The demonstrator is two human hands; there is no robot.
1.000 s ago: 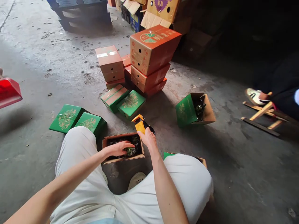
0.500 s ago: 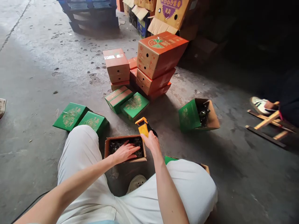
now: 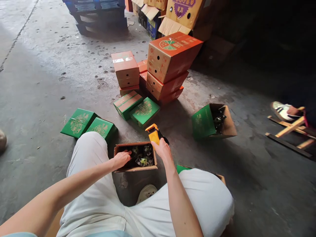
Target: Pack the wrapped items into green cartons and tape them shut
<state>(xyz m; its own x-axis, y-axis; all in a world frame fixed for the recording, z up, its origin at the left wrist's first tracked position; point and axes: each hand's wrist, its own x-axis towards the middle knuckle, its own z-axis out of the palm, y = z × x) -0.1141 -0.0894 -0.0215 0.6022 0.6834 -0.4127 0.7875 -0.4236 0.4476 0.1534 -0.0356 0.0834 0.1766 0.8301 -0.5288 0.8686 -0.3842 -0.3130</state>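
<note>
An open cardboard box (image 3: 135, 170) stands on the floor between my knees. Inside it lie several dark bundles in clear plastic (image 3: 144, 161), with green bits showing in some. My left hand (image 3: 122, 158) reaches over the box's left end, its fingers stretched onto the contents and gripping nothing that I can see; the fingertips are partly hidden. Just above the box's right end, my right hand (image 3: 163, 148) is closed around a yellow tape dispenser (image 3: 154, 135), whose head points up and away from me.
Closed green boxes (image 3: 79, 122) sit beyond my left knee and ahead. Behind them rise stacked orange boxes (image 3: 172, 59). An open green box (image 3: 203, 121) with dark bundles stands at right, near another person's shoe (image 3: 282, 110) and a wooden stool (image 3: 290, 128). A blue pallet (image 3: 101, 14) is far back.
My left hand has slid left across the contents to the box's left end, uncovering more wrapped bundles. My right hand still holds the tape dispenser in about the same place over the box.
</note>
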